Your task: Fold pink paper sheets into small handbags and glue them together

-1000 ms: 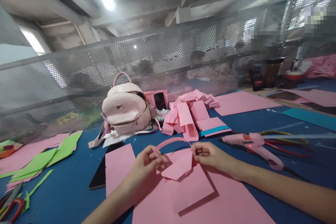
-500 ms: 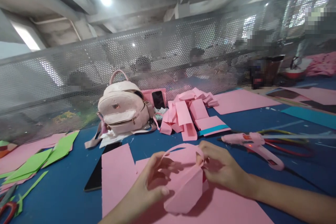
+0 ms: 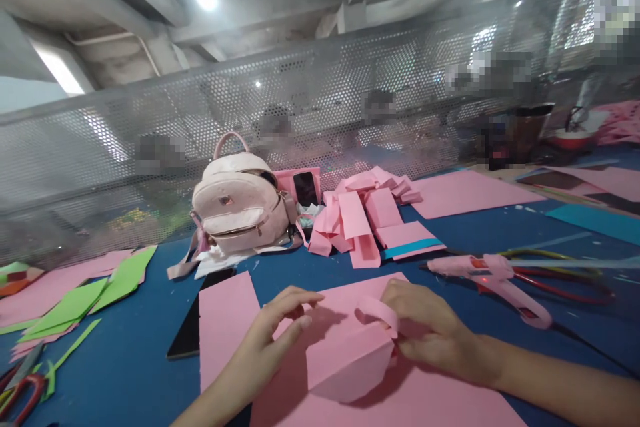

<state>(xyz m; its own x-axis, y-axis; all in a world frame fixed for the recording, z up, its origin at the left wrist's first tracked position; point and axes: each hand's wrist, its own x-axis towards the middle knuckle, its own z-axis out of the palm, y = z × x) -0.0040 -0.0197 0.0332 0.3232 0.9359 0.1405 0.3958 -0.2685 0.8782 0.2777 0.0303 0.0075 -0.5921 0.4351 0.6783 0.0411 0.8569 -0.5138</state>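
Note:
Low over the pink sheets [image 3: 445, 397] is a folded pink paper piece [image 3: 350, 363], box-like, with a curled strip at its upper right. My right hand [image 3: 430, 327] has its fingers closed on that piece at the strip; some fingertips are hidden behind the paper. To the left, my left hand [image 3: 280, 327] is apart from the piece, fingers stretched and thumb separated, with nothing in it. A pink glue gun [image 3: 493, 270] lies on the blue table right of my right hand, a small red light showing on it.
A white backpack [image 3: 240, 203] stands behind, beside a heap of folded pink paper [image 3: 357, 207] and a phone [image 3: 305, 188]. Green sheets [image 3: 70, 307] and red-handled scissors [image 3: 25, 393] lie at left. A dark flat slab [image 3: 193, 327] sits near the pink sheets. A perforated metal screen [image 3: 310, 113] closes off the back.
My left hand has come away from the paper and moved left. The strip, a wide loop before, is now curled smaller beside my right hand. The view has shifted slightly.

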